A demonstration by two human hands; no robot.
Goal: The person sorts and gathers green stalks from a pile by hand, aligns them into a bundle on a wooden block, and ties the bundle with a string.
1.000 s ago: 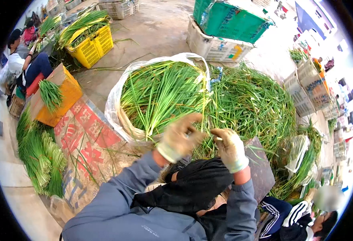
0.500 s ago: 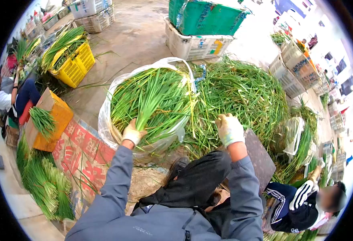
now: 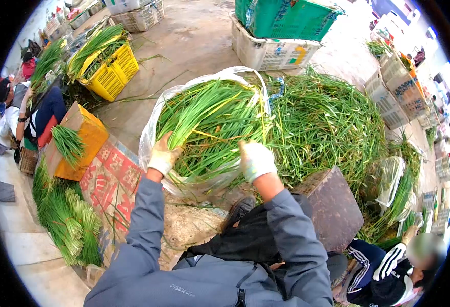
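A round basket lined with clear plastic (image 3: 147, 128) stands in front of me, heaped with long green stalks (image 3: 220, 117). My left hand (image 3: 164, 154), in a stained pale glove, is closed round the lower end of a green bunch (image 3: 185, 123) at the basket's near left; the bunch fans out away from me over the heap. My right hand (image 3: 255, 159), gloved too, is at the basket's near right edge with its fingers bent together over the stalks. What its fingertips hold, if anything, is too small to make out.
Right of the basket lies a large pile of loose greens (image 3: 327, 123), with a brown box (image 3: 335, 207) nearer me. A yellow crate (image 3: 113, 71), an orange-sided box (image 3: 84, 148) and bundled greens (image 3: 71, 220) are left. Stacked crates (image 3: 273, 51) stand behind. People sit at both sides.
My right hand has moved left from over the loose pile to the basket's edge. My left hand still grips the bunch, which now leans over the basket's left part. The view has shifted slightly.
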